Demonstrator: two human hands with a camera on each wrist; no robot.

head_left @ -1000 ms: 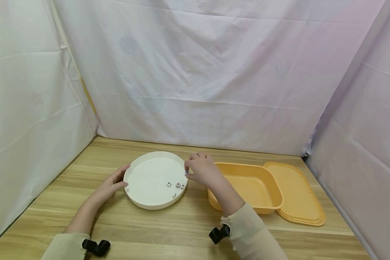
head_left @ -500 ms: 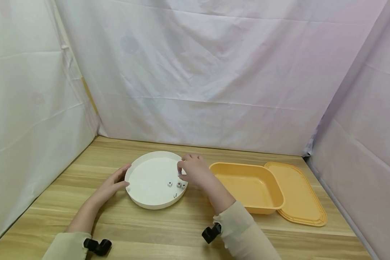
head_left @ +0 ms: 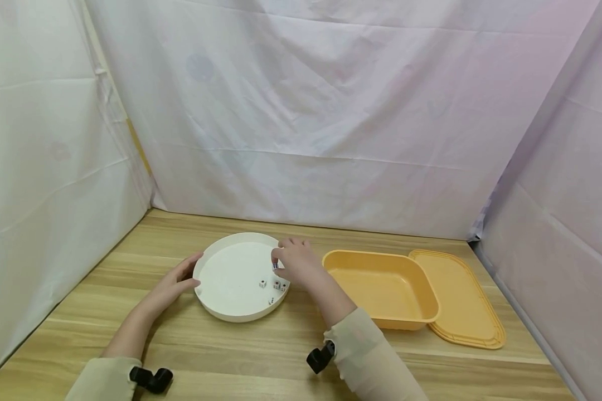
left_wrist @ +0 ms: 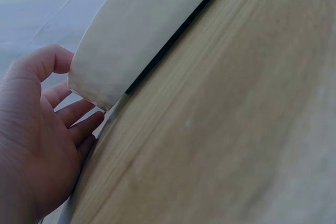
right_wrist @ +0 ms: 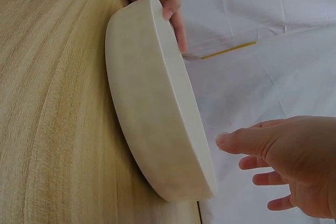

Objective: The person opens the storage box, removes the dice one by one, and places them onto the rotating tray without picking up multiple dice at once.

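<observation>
- Now our left hand (head_left: 173,283) grips the round white tray (head_left: 215,273) at its left rim.
- Our right hand (head_left: 297,263) pinches 1 die (head_left: 275,265) above the tray's right side; 3 dice (head_left: 273,288) lie inside.
- Right of the tray, the orange bin (head_left: 421,312) holds nothing, so dice look mostly unmoved.

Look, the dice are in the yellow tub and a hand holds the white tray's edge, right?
Not quite. The dice lie in the white tray, not in the yellow tub, as the head view shows. The left hand does hold the tray's edge.
</observation>
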